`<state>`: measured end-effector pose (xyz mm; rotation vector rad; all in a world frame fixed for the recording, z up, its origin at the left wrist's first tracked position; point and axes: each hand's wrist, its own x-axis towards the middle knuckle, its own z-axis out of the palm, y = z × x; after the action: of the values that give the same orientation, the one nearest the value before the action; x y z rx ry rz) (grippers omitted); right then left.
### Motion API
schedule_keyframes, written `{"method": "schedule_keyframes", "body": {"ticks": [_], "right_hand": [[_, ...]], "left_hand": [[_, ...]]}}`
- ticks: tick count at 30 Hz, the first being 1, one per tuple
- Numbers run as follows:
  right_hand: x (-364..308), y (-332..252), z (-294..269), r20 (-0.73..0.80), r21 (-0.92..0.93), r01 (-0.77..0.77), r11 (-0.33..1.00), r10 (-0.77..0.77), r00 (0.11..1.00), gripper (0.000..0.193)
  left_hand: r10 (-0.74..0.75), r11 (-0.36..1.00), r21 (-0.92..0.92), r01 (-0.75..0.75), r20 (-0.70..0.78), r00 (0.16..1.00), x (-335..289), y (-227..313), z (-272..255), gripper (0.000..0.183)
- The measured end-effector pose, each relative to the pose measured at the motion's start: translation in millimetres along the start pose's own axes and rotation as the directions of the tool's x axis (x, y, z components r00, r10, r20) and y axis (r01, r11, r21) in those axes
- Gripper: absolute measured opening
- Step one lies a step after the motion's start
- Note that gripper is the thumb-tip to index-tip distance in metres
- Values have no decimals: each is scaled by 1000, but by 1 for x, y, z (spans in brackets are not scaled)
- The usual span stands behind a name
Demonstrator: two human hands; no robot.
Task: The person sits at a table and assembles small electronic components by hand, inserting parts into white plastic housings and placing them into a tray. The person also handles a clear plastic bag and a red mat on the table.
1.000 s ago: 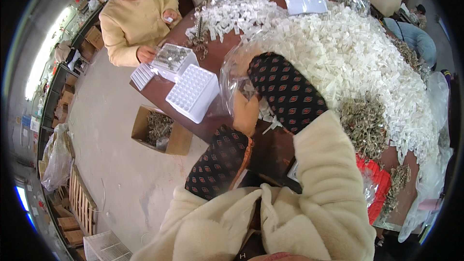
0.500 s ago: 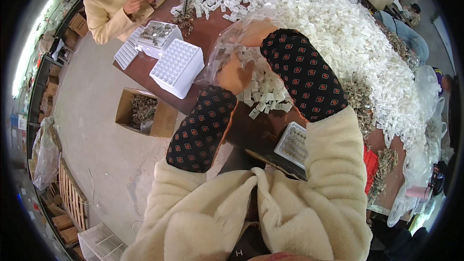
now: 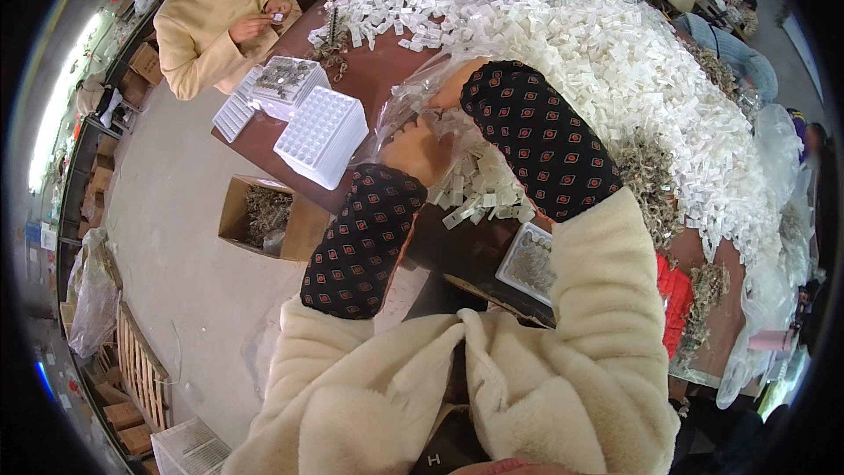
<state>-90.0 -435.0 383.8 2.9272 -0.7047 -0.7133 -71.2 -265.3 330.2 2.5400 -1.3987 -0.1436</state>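
Observation:
My left hand (image 3: 420, 151) grips the lower edge of a clear plastic bag (image 3: 406, 98) held over the brown table (image 3: 374, 79). My right hand (image 3: 447, 93) holds the bag's upper part and shows only dimly through the plastic. Both forearms wear black patterned sleeve covers over a cream fleece coat. A small pile of white plastic pieces (image 3: 482, 186) lies on the table just below the bag, between my two arms.
A huge heap of white pieces (image 3: 633, 62) covers the table's right. White grid trays (image 3: 321, 136) sit at its left edge; a small tray of metal parts (image 3: 530, 261) is near me. A co-worker in yellow (image 3: 215, 22) sits far left. A cardboard box (image 3: 264, 215) stands on the floor.
My hands have lowered the bag toward the table edge, and white pieces from it now lie in a small pile between my arms. The view shifted slightly.

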Motion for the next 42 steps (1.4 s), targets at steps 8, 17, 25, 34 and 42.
{"method": "schedule_keyframes", "body": {"ticks": [8,17,25,34,42], "right_hand": [[3,-26,-26,-246,411,390,824,-311,918,59],[12,-57,-8,-395,294,519,803,-392,831,60],[-109,-6,-17,-619,324,658,679,-374,691,36],[-340,34,32,-611,654,351,670,195,767,27],[-446,-34,167,-309,949,271,161,652,692,23]], "left_hand": [[34,998,53,-43,159,987,-13,25,-15,40],[184,981,-100,-165,224,957,10,12,-1,41],[476,875,212,-435,-212,854,21,5,-4,27],[578,671,-60,-739,-582,572,-52,31,-59,12],[339,809,-371,-457,-342,877,-133,25,4,24]]}}
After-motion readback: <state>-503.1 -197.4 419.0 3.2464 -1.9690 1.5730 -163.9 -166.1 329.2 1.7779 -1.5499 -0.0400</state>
